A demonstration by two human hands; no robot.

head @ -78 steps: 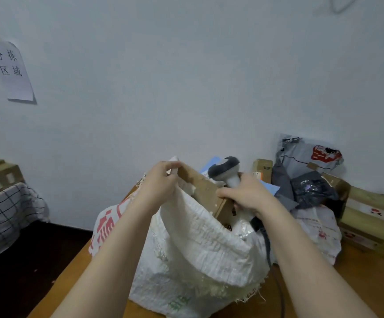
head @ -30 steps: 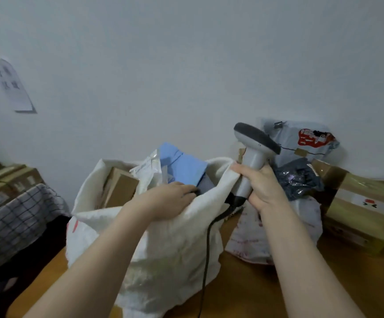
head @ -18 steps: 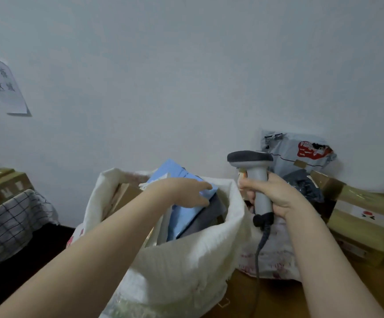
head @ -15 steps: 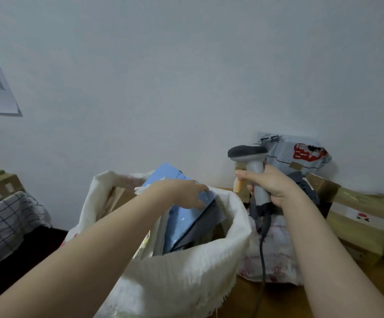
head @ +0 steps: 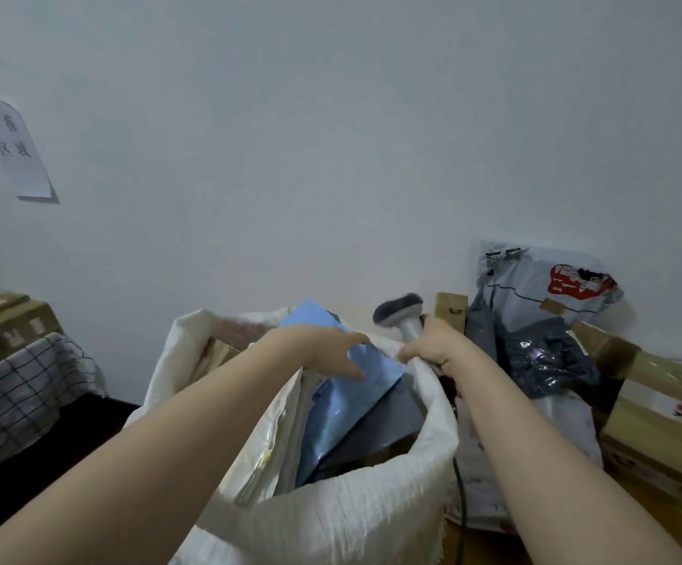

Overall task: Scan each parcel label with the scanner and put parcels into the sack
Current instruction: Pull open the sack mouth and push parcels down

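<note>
Two bare hands meet at the mouth of a white woven sack (head: 331, 524) in our one view, from the head camera. Our left hand (head: 323, 352) lies with its fingers straight and slightly spread on a light blue parcel (head: 351, 401), which stands tilted inside the sack with its top corner above the rim. A dark grey parcel (head: 380, 430) leans against the blue one's right side, also inside, and a brown box (head: 217, 354) shows at the sack's far left wall. Our right hand (head: 433, 348) is curled round the handle of the scanner (head: 398, 311), whose dark head points left over the sack's far right rim. The hand touches that rim, but we cannot tell whether it pinches the fabric too. A black cable (head: 459, 483) hangs down just beside the sack's right wall. To the right, on the wooden counter (head: 486, 550), a heap lies against the wall: a grey mailer bag (head: 543, 279) with a red print, a dark plastic bag (head: 547, 360) below it, and a taped box (head: 657, 422). A paper notice (head: 13, 148) hangs on the wall at left, above a checked cloth (head: 17, 393).
</note>
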